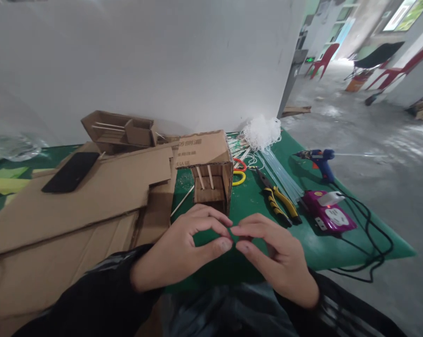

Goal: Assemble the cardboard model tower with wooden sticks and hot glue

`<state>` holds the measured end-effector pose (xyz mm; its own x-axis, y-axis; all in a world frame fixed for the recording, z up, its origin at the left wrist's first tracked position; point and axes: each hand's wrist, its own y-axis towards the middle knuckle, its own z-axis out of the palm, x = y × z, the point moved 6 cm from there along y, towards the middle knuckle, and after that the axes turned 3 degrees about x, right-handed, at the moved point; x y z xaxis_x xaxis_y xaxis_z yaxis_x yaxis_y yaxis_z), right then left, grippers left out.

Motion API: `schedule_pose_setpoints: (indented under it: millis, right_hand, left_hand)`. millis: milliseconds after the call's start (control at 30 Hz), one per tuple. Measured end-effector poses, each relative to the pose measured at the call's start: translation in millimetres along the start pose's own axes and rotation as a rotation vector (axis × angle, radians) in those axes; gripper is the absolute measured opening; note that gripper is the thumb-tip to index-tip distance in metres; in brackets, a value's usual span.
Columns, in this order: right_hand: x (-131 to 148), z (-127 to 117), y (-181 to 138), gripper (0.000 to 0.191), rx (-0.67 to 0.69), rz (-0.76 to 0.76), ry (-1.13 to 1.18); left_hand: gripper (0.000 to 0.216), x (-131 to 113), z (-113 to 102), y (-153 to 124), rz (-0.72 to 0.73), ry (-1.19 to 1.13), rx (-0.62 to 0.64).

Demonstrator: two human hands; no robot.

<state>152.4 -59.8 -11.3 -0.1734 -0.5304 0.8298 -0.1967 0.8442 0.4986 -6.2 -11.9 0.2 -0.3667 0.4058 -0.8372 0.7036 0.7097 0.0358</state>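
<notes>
Fingers, left hand (186,245): bent, thumb and index curved toward each other, tips near one another. Fingers, right hand (283,262): likewise bent, index and thumb tips facing those of the left, just beside them. Whether anything thin is pinched between the tips cannot be told. Both wrists in dark sleeves.

Cardboard box (211,145), one: directly beyond the left hand, which hides part of its base; contact cannot be told. Open front toward the person; printed characters on the top panel. Two pale sticks (210,177) inside, slightly tilted. A loose stick (181,201) lies slantwise at the box's left.

Right of the box: scissors, yellow handle loop (244,178) and orange loop showing; pliers (287,203), yellow and black, handles toward the person; clear glue sticks (281,173) in a bundle; a white stringy tangle (262,133) behind.

Farther right: blue glue gun (322,161); purple power strip (325,217) with a white plug; black cable (371,229) looping over the edge.

Left side: cardboard sheets (109,199), stacked; a dark phone (73,171) on top; a second cardboard structure (139,135) behind them.

Support: green table (313,255).
</notes>
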Motion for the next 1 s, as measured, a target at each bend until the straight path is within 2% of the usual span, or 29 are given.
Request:
schedule_pose_setpoints:
  millis: [133,367,500,633,767,867,1000]
  right_hand:
    - [4,8,0,0.028,0.029,-0.023,-0.010]
    - [1,6,-2,0.012,-0.059,-0.034,0.038]
    - [-9,10,-5,0.008,-0.041,0.098,0.166]
    - [-23,19,-8,0.009,-0.038,0.288,0.460]
    - [-33,25,-8,0.015,-0.072,0.406,0.694]
    - [-38,27,-9,0.017,-0.071,0.447,0.768]
    - [-41,31,-10,0.018,-0.056,0.492,0.798]
  left_hand:
    - [0.013,-2,1,1,-0.022,-0.024,0.002]
    - [0.016,-1,0,0,-0.021,0.003,0.013]
    - [0.014,0,0,-1,-0.001,-0.014,-0.006]
    - [0.009,-2,-1,-1,0.031,-0.012,-0.017]
    - [0.004,-6,-4,-4,0.082,-0.009,-0.034]
    - [0.001,-9,-5,-5,0.131,0.012,-0.056]
    - [0.005,-13,-6,-7,0.220,0.102,-0.152]
